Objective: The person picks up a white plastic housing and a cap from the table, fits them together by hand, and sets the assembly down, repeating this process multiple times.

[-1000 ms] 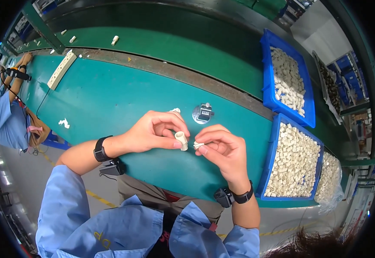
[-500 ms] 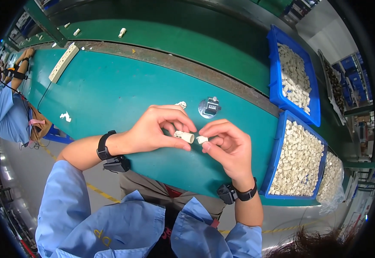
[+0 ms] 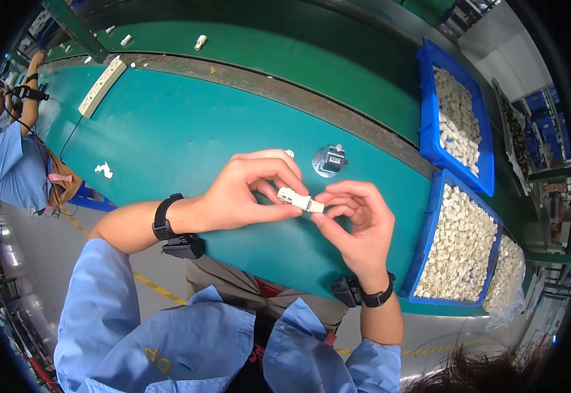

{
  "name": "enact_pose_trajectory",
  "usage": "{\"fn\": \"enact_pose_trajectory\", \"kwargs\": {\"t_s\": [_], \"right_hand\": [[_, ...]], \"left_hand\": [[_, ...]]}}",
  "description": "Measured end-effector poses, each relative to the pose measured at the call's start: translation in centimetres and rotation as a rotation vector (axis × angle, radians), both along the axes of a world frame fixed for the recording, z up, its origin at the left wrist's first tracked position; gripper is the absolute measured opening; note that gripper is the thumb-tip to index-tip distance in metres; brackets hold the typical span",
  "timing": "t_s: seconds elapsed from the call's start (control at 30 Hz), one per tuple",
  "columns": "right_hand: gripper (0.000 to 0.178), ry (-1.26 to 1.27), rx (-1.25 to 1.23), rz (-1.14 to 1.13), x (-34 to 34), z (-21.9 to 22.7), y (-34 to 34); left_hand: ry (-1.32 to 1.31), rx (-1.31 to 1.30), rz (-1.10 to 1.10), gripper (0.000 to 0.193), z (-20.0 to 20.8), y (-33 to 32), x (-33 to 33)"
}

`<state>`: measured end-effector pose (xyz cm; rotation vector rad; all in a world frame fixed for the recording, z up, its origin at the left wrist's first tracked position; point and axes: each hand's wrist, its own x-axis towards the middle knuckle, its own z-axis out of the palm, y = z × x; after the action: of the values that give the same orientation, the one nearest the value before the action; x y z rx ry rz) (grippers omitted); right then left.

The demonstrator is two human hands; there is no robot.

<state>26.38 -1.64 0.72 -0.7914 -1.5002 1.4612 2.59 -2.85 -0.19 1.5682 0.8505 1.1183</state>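
Between thumb and fingers, my left hand (image 3: 249, 188) pinches a cream-white, tube-shaped plastic housing (image 3: 292, 198) with slots at one end. My right hand (image 3: 362, 224) is closed on a small white plastic cap (image 3: 315, 206), which meets the housing's right end and looks partly inside it. Both hands are above the green tabletop (image 3: 174, 137). Another white plastic part (image 3: 290, 154) lies just beyond my left hand, mostly hidden by it. A hand tally counter (image 3: 333, 159) on a shiny round base stands beyond my fingers.
At the right, one blue tray (image 3: 423, 262) holds many small white caps, another (image 3: 431, 141) longer white pieces; a clear bag (image 3: 505, 275) sits beside them. A green conveyor belt (image 3: 266, 56) carries several white parts. A power strip (image 3: 102, 87) and co-worker (image 3: 17, 160) are at left.
The cap and the housing, apart before, now meet end to end. The co-worker's arm has stretched toward the belt. My view has shifted slightly.
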Motion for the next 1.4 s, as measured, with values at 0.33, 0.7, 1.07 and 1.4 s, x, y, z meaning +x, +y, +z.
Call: {"fn": "enact_pose_trajectory", "kwargs": {"t_s": [0.33,0.7,1.07,1.4], "right_hand": [[0.037,-0.171,0.199,-0.024,0.3,0.04,0.12],[0.032,-0.065,0.065,0.012,0.4,-0.33,0.2],[0.031,-0.131,0.297,0.04,0.77,-0.4,0.32],[0.032,-0.109,0.255,-0.026,0.53,-0.31,-0.11]], "left_hand": [[0.012,-0.013,-0.01,0.024,-0.44,-0.14,-0.19],[-0.012,-0.049,-0.018,0.023,-0.63,-0.12,-0.27],[-0.048,-0.139,-0.052,0.024,-0.57,0.14,-0.43],[-0.057,-0.122,-0.048,0.024,-0.6,0.04,-0.34]]}}
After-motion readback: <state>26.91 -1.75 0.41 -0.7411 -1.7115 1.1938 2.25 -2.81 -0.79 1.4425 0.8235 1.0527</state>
